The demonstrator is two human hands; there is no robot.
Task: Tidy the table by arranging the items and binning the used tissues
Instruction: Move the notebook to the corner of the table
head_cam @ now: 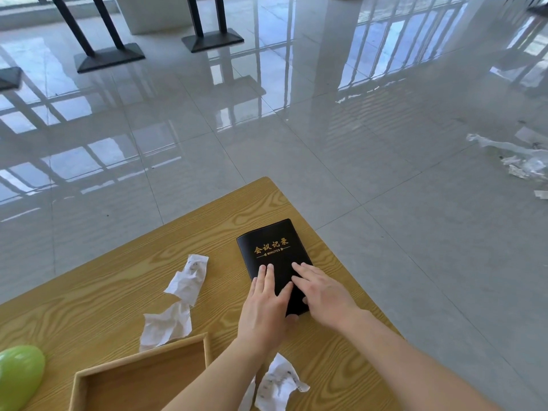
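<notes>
Both hands rest flat on the black notebook, which lies near the far right corner of the bench. The left hand lies palm down with fingers extended and close together on the cover's lower left; its thumb appears to reach the notebook's near edge. The right hand lies palm down with fingers spread across the lower right of the cover. Neither hand pinches or lifts anything; they appear to be squaring or pressing the notebook in place.

Progress is judged early. Three crumpled tissues remain on the bench: an upper tissue left of the notebook, a middle tissue just below it and touching the far rim of the wooden tray, and a near tissue lying between the two forearms. The tray appears empty. A green rounded object sits at the left edge, only partly in view. No bin is visible. Scraps of litter lie on the floor to the right, well apart from the bench.

Legible writing: the notebook cover carries gold Chinese characters, "会议记录", with "MINUTES" printed beneath. The tissues show faint marks, unreadable.
</notes>
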